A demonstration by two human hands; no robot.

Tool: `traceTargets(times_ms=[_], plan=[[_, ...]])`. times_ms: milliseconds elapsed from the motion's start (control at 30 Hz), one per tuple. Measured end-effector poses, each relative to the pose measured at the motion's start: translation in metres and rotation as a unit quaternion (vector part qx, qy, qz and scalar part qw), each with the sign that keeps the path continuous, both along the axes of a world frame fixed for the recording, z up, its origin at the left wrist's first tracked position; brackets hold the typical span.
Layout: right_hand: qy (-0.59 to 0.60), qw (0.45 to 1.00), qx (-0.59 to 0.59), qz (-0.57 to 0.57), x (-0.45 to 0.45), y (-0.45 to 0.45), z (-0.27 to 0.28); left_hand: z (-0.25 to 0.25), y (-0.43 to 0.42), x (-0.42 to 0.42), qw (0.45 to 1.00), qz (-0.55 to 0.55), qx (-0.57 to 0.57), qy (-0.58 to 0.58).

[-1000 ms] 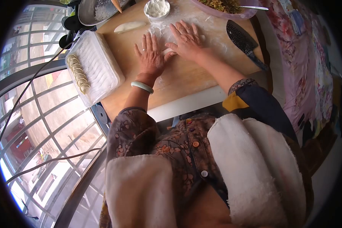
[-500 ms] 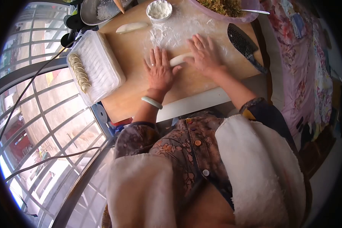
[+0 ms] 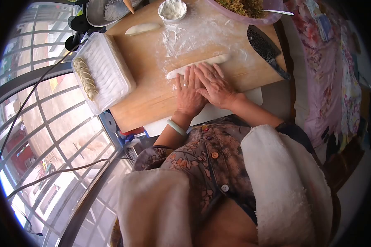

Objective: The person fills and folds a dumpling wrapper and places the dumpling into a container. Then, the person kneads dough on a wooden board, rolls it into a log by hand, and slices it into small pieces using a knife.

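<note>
A long roll of pale dough (image 3: 216, 59) lies across the floured wooden board (image 3: 140, 90). My left hand (image 3: 190, 92) rests flat, its fingertips against the near side of the roll, a ring on one finger and a pale bangle at the wrist. Close beside it, my right hand (image 3: 215, 87) is also spread flat, fingertips touching the dough and the thumb overlapping the left hand. Neither hand grips anything. A second, shorter dough piece (image 3: 142, 29) lies farther back on the board, near a small white bowl of flour (image 3: 172, 10).
On the left, a plastic tray (image 3: 111, 68) holds a row of dumplings (image 3: 85, 79). A dark cleaver (image 3: 263, 45) lies at the board's right edge. Behind it stands a pink bowl (image 3: 272, 17) of chopped filling with a metal utensil. A metal basin (image 3: 99, 16) sits back left, beside the barred window.
Both hands have drawn together and nearer my body. The dough roll, mostly covered before, now shows as a longer strip beyond the fingers.
</note>
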State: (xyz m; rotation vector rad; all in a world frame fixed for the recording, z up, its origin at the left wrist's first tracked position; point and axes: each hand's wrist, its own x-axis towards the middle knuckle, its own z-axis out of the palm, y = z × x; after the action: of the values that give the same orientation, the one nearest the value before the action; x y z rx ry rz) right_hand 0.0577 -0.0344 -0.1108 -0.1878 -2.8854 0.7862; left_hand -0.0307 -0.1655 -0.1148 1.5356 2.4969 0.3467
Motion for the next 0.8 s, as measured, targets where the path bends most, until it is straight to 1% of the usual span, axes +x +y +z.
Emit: traceTargets(times_ms=[100, 167, 233, 267, 300, 367, 400, 467, 500, 567, 633, 700, 800], plan=[[0.014, 0.998, 0.057, -0.008, -0.044, 0.029, -0.012, -0.016, 0.024, -0.038, 0.999, 0.037, -0.015, 0.012], [0.004, 0.993, 0.118, -0.022, -0.080, 0.052, -0.024, -0.016, 0.045, -0.071, 0.997, 0.064, -0.026, 0.047], [-0.005, 0.989, 0.144, -0.045, -0.110, 0.071, -0.032, -0.015, 0.063, -0.099, 0.995, 0.078, -0.020, 0.066], [-0.005, 0.989, 0.137, -0.062, -0.115, 0.074, -0.031, -0.013, 0.066, -0.104, 0.994, 0.065, -0.032, 0.078], [-0.018, 0.989, 0.134, -0.053, -0.106, 0.068, -0.032, -0.011, 0.063, -0.104, 0.994, 0.053, -0.046, 0.089], [-0.034, 0.990, 0.135, -0.032, -0.080, 0.060, -0.026, -0.008, 0.044, -0.084, 0.998, 0.044, -0.020, 0.040], [-0.047, 0.992, 0.116, -0.028, -0.059, 0.051, -0.012, -0.001, 0.033, -0.069, 0.999, 0.047, -0.022, 0.012], [-0.057, 0.996, 0.056, -0.039, -0.012, 0.031, -0.003, 0.011, 0.002, -0.030, 0.998, 0.050, -0.018, -0.020], [-0.064, 0.996, 0.053, -0.041, 0.007, 0.021, 0.003, 0.014, -0.008, -0.016, 0.998, 0.056, -0.019, -0.032], [-0.074, 0.995, 0.051, -0.049, 0.026, 0.011, 0.009, 0.007, -0.009, -0.015, 0.998, 0.064, -0.026, -0.014], [-0.078, 0.991, 0.094, -0.055, 0.007, 0.023, -0.003, 0.003, -0.009, -0.020, 0.997, 0.075, -0.027, -0.004], [-0.069, 0.985, 0.144, -0.069, -0.034, 0.051, -0.015, -0.003, 0.016, -0.056, 0.996, 0.092, -0.013, 0.009], [-0.074, 0.979, 0.168, -0.094, -0.083, 0.086, -0.022, -0.010, 0.039, -0.096, 0.992, 0.115, -0.011, 0.050]])
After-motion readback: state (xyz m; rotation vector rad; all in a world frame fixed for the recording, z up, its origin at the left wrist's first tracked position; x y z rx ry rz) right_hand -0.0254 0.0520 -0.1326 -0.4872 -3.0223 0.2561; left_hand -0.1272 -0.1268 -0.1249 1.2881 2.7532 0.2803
